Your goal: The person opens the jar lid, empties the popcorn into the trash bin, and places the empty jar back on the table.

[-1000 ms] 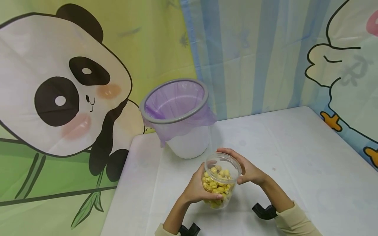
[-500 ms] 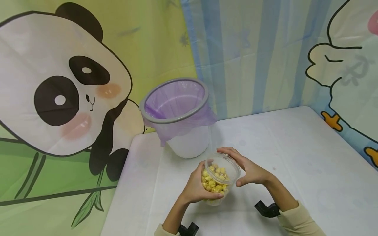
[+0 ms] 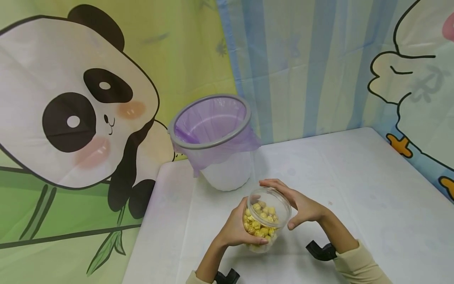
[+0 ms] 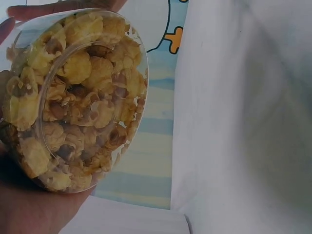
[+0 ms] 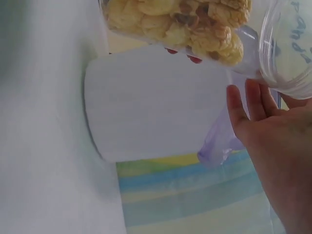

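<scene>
Gripped in the left hand, above a white table: clear tub of popcorn, tilted. At its rim, right hand with fingers curved wide and thumb just off the edge; unclear whether touching. Beyond, near the table's back edge, purple-lined bin; rightward, broad stretch of table.

The place looks to be indoors, but home or studio cannot be told. Hanging cartoon-printed cloth with a large panda backs a white-covered table.
</scene>
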Demonstrator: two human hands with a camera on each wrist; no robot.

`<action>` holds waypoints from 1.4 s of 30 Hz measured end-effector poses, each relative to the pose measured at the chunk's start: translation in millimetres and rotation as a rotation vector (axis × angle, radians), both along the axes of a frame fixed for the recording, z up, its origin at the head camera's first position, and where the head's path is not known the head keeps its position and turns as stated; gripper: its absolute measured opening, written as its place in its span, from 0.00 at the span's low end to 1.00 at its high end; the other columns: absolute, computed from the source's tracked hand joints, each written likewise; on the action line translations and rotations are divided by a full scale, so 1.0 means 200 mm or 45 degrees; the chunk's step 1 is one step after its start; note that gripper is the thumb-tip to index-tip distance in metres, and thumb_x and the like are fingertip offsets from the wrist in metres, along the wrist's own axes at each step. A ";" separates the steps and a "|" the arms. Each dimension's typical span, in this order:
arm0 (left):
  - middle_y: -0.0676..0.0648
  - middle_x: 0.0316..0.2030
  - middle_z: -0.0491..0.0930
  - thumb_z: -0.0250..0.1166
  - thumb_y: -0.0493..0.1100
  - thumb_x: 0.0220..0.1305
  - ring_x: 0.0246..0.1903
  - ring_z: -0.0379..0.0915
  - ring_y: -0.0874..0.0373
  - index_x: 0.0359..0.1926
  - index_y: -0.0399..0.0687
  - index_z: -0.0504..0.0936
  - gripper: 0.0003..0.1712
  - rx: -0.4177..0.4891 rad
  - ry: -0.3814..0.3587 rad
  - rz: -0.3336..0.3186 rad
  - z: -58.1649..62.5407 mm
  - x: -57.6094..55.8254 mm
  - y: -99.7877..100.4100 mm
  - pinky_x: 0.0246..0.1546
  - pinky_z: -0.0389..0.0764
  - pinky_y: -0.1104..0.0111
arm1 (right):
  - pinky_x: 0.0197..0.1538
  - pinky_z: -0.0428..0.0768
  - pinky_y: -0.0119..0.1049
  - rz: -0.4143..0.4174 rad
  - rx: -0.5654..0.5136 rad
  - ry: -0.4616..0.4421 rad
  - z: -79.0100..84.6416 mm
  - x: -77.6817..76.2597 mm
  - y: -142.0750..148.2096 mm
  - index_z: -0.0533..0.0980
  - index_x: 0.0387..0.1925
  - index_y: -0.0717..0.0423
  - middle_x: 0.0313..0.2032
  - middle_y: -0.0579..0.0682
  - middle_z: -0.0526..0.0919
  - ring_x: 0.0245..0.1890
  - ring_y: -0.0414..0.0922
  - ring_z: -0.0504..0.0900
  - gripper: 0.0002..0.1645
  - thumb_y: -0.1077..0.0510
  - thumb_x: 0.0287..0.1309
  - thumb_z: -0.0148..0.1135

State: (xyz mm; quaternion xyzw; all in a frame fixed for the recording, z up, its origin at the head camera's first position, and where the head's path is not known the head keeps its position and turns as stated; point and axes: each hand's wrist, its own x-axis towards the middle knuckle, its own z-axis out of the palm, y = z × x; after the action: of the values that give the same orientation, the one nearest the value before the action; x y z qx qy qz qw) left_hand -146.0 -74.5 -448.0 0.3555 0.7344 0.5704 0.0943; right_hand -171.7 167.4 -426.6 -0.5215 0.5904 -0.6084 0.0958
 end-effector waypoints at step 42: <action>0.50 0.53 0.71 0.79 0.43 0.33 0.50 0.71 0.56 0.66 0.48 0.55 0.58 -0.014 0.025 0.020 0.02 -0.01 0.01 0.50 0.73 0.63 | 0.56 0.58 0.61 -0.099 0.040 -0.025 0.01 0.01 0.00 0.46 0.69 0.65 0.66 0.60 0.47 0.64 0.54 0.50 0.60 0.49 0.43 0.71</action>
State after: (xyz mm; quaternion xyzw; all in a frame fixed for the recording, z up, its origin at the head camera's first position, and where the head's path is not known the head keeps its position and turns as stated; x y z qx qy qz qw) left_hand -147.0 -73.0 -444.7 0.3549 0.7412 0.5635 0.0844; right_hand -169.7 166.7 -425.5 -0.4907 0.6187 -0.6075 0.0859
